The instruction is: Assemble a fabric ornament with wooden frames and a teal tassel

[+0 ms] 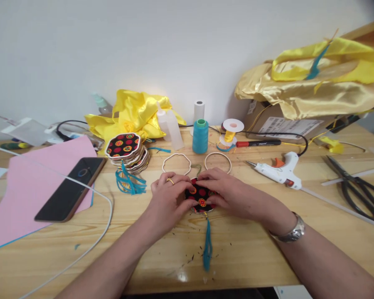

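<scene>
- In the head view, the black patterned piece (pixel 202 202), with red dots and flower motifs, is at the middle of the worktop (pixel 243 257), between my two hands.
- My left grip (pixel 170 197) is closed on the piece's left side, thumb across its face; a yellow ring (pixel 170 181) sits on one finger.
- My right grip (pixel 233 193) holds the right side, fingers at the upper edge and thumb low on the face. A silver bracelet (pixel 291 231) is on that wrist.
- A blue tassel (pixel 207 247) runs from the piece's lower edge towards me, with small dark bits scattered around it.
- Just beyond my left fingers lies a scalloped frame (pixel 176 154); just beyond my right, a round hoop (pixel 217 153).
- Behind these stand a blue thread cone (pixel 200 138) and a spool (pixel 230 136) wound with yellow.
- Left of my hands is a stack of similar patterned pieces (pixel 123 145), blue tassels (pixel 129 182) hanging at its front. Farther left, a phone (pixel 70 191) lies partly on a pink sheet (pixel 25 182).
- To my right lie a white glue gun (pixel 280 171) and, past it, black-handled scissors (pixel 358 189).
</scene>
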Action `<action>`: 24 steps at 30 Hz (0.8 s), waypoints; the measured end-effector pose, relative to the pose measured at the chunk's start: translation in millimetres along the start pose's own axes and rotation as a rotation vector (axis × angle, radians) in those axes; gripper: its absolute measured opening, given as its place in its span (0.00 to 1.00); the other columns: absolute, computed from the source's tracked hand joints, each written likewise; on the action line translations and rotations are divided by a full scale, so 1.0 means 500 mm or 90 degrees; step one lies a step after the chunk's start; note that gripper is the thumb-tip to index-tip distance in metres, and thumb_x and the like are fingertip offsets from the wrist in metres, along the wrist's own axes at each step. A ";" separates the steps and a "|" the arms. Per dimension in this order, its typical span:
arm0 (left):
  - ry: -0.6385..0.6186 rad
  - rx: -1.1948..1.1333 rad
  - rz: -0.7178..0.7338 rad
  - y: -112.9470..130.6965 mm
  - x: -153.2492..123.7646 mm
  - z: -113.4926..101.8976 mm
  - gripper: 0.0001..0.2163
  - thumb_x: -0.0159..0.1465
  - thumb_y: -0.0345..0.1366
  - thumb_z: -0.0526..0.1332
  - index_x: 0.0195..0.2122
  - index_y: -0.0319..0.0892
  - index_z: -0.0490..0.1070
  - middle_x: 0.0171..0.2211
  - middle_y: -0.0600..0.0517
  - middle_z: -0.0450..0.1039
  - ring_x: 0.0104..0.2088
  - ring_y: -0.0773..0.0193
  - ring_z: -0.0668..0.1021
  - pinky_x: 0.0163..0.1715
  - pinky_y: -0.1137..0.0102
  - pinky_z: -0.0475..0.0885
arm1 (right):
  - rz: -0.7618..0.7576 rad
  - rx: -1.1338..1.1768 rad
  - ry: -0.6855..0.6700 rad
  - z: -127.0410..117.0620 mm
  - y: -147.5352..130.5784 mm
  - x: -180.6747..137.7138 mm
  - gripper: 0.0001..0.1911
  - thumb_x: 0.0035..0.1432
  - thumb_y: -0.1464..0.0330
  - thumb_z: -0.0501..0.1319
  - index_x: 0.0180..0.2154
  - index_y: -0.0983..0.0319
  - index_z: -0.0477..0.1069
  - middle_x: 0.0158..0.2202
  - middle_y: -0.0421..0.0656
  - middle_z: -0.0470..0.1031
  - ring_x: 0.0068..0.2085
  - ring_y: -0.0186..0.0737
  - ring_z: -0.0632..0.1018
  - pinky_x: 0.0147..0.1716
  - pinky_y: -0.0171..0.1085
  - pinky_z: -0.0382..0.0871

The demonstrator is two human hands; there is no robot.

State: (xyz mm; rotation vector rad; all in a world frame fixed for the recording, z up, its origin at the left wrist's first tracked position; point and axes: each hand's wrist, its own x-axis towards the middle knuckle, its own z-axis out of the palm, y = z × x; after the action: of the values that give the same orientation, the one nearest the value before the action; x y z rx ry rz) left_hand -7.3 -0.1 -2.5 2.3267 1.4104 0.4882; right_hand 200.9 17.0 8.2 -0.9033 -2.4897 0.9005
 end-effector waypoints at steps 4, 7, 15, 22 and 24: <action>0.011 -0.024 0.016 -0.005 0.001 -0.004 0.10 0.65 0.30 0.53 0.38 0.47 0.74 0.43 0.53 0.75 0.47 0.56 0.65 0.46 0.58 0.61 | 0.008 -0.005 0.004 0.001 0.000 -0.001 0.21 0.54 0.79 0.58 0.50 0.61 0.67 0.48 0.45 0.68 0.50 0.41 0.67 0.52 0.42 0.63; 0.027 -0.018 0.026 -0.010 0.001 -0.001 0.13 0.65 0.28 0.51 0.39 0.47 0.74 0.42 0.53 0.76 0.46 0.56 0.65 0.47 0.57 0.60 | 0.014 -0.011 0.005 0.004 0.002 -0.001 0.21 0.53 0.79 0.58 0.50 0.61 0.68 0.48 0.46 0.68 0.50 0.42 0.67 0.52 0.43 0.63; 0.028 -0.031 0.010 -0.015 0.003 0.002 0.12 0.64 0.28 0.53 0.40 0.48 0.74 0.41 0.53 0.76 0.45 0.57 0.67 0.46 0.58 0.63 | 0.026 -0.006 0.001 0.004 0.004 0.002 0.22 0.53 0.79 0.58 0.50 0.61 0.69 0.48 0.46 0.68 0.50 0.42 0.67 0.52 0.44 0.63; 0.042 -0.075 0.035 -0.017 0.005 -0.005 0.15 0.65 0.27 0.49 0.45 0.48 0.71 0.41 0.53 0.77 0.45 0.59 0.70 0.46 0.58 0.65 | 0.041 0.008 0.002 0.000 -0.007 -0.001 0.21 0.53 0.80 0.57 0.50 0.61 0.69 0.49 0.46 0.68 0.51 0.41 0.68 0.53 0.44 0.63; 0.109 -0.082 0.047 -0.018 0.006 -0.007 0.14 0.65 0.27 0.50 0.45 0.46 0.71 0.42 0.51 0.76 0.46 0.60 0.71 0.48 0.58 0.65 | 0.029 0.021 0.014 0.000 -0.008 -0.001 0.20 0.56 0.79 0.55 0.49 0.61 0.69 0.49 0.46 0.68 0.51 0.39 0.69 0.52 0.42 0.65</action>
State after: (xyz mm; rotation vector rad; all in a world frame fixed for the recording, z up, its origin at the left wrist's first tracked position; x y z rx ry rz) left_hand -14.4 6.9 -3.5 2.2856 1.3271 0.7936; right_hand 199.4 14.2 11.0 -0.9565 -2.4369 0.9384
